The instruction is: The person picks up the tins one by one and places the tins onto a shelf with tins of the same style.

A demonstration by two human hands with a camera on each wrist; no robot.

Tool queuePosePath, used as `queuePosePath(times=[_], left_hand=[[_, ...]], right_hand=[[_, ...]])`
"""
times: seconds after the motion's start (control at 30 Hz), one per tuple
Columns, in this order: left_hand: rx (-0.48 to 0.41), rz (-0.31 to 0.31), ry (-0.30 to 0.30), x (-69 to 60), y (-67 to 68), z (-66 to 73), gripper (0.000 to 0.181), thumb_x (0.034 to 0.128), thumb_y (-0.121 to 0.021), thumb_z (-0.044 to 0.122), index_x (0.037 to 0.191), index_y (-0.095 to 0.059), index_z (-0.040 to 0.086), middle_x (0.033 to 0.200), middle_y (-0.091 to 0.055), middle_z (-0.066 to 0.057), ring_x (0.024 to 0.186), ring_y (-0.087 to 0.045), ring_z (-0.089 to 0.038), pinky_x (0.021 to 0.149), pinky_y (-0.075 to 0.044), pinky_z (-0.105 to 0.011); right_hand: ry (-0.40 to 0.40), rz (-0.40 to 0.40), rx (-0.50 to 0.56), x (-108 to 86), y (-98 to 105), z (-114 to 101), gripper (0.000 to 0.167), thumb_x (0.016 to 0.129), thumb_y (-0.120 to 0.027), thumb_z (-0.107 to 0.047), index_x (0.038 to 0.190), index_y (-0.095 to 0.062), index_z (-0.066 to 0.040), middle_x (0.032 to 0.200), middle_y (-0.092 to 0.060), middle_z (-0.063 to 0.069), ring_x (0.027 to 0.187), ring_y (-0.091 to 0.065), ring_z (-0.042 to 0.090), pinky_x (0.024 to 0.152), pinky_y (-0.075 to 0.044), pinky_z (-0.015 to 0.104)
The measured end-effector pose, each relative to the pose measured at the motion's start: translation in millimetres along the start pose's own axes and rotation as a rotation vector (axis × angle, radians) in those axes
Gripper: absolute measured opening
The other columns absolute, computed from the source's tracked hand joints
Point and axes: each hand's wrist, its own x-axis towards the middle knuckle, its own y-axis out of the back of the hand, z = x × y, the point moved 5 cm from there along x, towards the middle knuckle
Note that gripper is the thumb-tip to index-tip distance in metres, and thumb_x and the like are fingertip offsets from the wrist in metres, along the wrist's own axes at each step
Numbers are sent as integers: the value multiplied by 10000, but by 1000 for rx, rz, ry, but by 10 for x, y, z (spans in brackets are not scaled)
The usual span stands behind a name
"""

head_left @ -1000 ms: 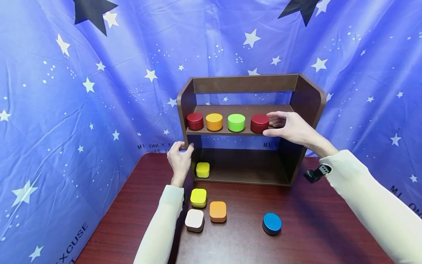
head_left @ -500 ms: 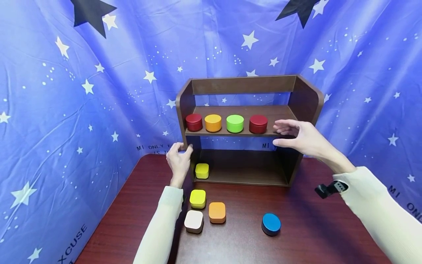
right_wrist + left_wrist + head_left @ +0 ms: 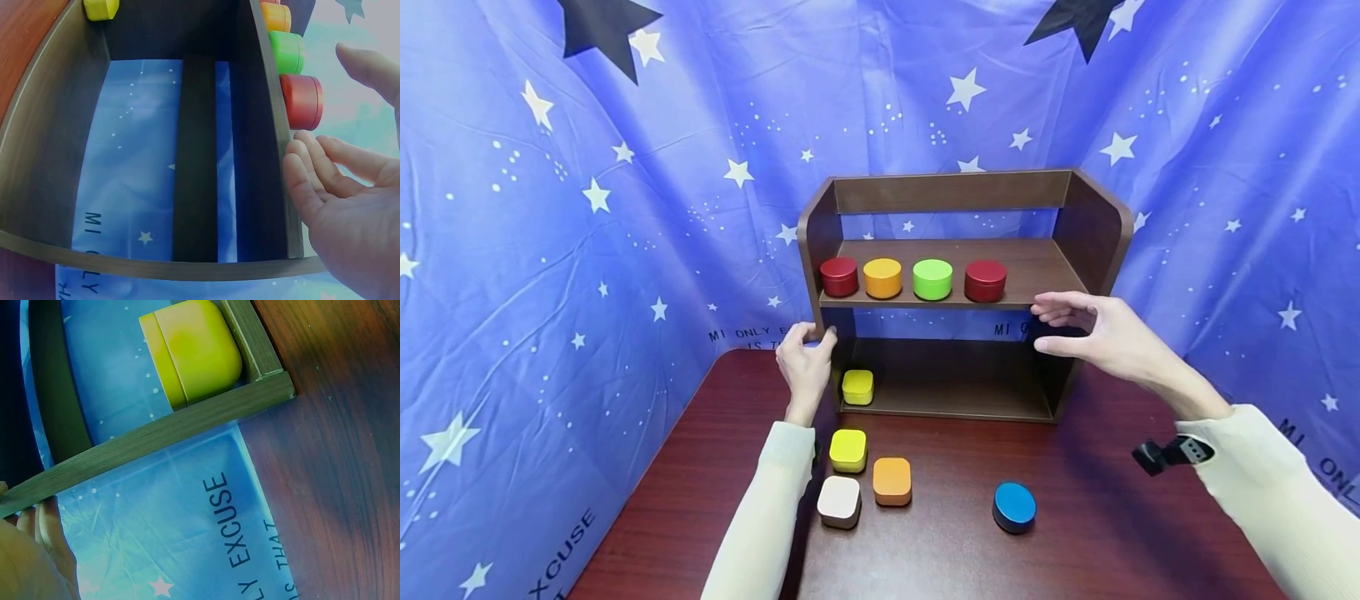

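With thumb and fingers on either side of its left panel, my left hand [image 3: 806, 367] grips the dark brown wooden shelf [image 3: 951, 190]. My right hand [image 3: 1108, 337] holds nothing; its relaxed fingers are in front of the shelf's right end, apart from the tins. Four round tins line the upper board: a red tin [image 3: 838, 277] at far left, an orange tin [image 3: 882, 279], a lime green tin [image 3: 932, 281] and another red tin [image 3: 985, 282], the closest to my right hand. On the lower board, at its left end, sits a square yellow tin [image 3: 857, 388].
Before the shelf, on the reddish-brown table [image 3: 940, 558], lie a square yellow tin [image 3: 847, 451], a white square tin [image 3: 838, 502], an orange square tin [image 3: 892, 482] and a round blue tin [image 3: 1014, 507]. A starry blue curtain [image 3: 685, 208] hangs behind.
My right hand has let go of the right-hand red tin and drawn away to the right and down. That tin stays on the upper board. My left hand keeps its grip.
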Motion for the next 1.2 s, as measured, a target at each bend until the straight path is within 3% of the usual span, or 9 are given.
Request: queuePosePath(times=[0.2,0.5,0.93,1.2], left_hand=[[4,-3,5,-1,-10,-9,189,837,-848,182,833,-778,6,844,-762,-190,838,-710,-426,791,-481,-484],[6,-3,21,-3,-2,-15,184,839,-845,181,840,-783,7,853,-765,-194,844,-712,-430,793,-477,-487],[1,-8,16,1,-4,1,198,841,-841,195,842,-782,7,856,-766,-202,848,-716,-451,790,-480,-505],[-9,-7,9,2,-5,-1,196,837,-838,182,829,-771,-2,843,-754,-207,856,-709,-498,794,-475,-518]], right_hand=[[4,-21,11,-113,-113,100,546,916,-850,-81,1426,-666,-16,1157,-724,-310,1046,-689,-97,922,-509,68],[33,-56,46,-241,-262,260,551,898,-840,-24,1413,-657,41,1154,-720,-311,1047,-677,-100,922,-501,69],[79,-78,35,-458,-439,406,521,878,-856,-23,1370,-689,4,1161,-723,-305,1053,-676,-99,921,-504,77],[45,-112,27,-592,-580,500,516,888,-867,-79,1371,-696,-13,1175,-737,-250,1056,-672,-90,917,-517,106]])
